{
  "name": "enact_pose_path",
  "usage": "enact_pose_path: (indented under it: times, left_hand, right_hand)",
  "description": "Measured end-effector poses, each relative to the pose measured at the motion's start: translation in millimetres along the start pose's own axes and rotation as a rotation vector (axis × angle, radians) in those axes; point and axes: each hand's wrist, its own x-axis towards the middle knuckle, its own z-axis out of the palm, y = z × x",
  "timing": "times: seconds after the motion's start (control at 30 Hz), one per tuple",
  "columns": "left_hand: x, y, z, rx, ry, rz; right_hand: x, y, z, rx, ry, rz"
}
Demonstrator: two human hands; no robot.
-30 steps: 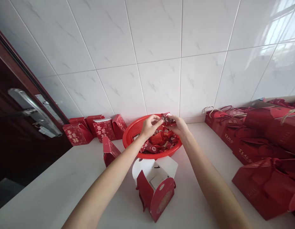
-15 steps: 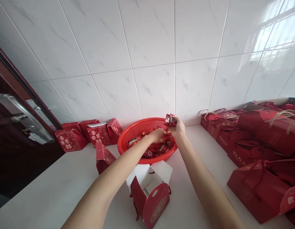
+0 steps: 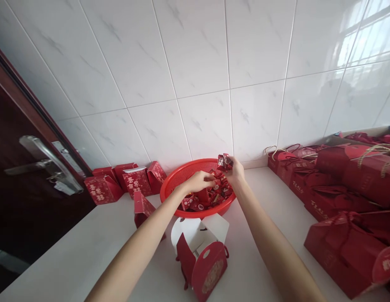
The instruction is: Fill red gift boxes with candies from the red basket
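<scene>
My left hand (image 3: 199,181) is over a red plastic basket (image 3: 168,197), its fingers loosely bent and apart just above the wrapped sweets (image 3: 204,200); I make out nothing held in it. At the basket's right rim, my right hand (image 3: 236,171) grips a few small dark-red wrapped sweets (image 3: 224,162) between thumb and fingers. In front of the basket stands an opened red gift box (image 3: 208,274) with white inner flaps folded out. Its inside is partly visible, and what lies at the bottom is unclear.
Several red printed boxes (image 3: 103,188) stand at the left by the wall, with a smaller one (image 3: 143,209) behind my left forearm. Many red gift boxes with cord handles (image 3: 342,247) crowd the right side. A dark door with a metal handle (image 3: 53,163) is at far left.
My left hand has lifted a little from the sweets and drawn left, away from my right hand. My right hand keeps its hold on the sweets. The view has shifted slightly.
</scene>
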Motion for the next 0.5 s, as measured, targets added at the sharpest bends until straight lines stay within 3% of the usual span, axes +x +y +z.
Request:
enact_pose_path:
  times: [0.17,0.3,0.4,0.5]
  left_hand:
    - [-48,9,-4.4,-0.353,0.209,0.047]
    - [-72,16,1.1,-0.679,0.335,0.018]
    - [-82,26,3.1,-0.955,0.363,-0.036]
    - [-92,38,2.3,-0.969,0.364,-0.041]
  right_hand:
    - [-16,-2,12,-0.016,-0.081,0.045]
    - [-36,-3,24,-0.014,-0.166,0.080]
    - [-55,-9,30,-0.078,-0.352,0.111]
    - [-75,-21,32,-0.188,-0.528,0.059]
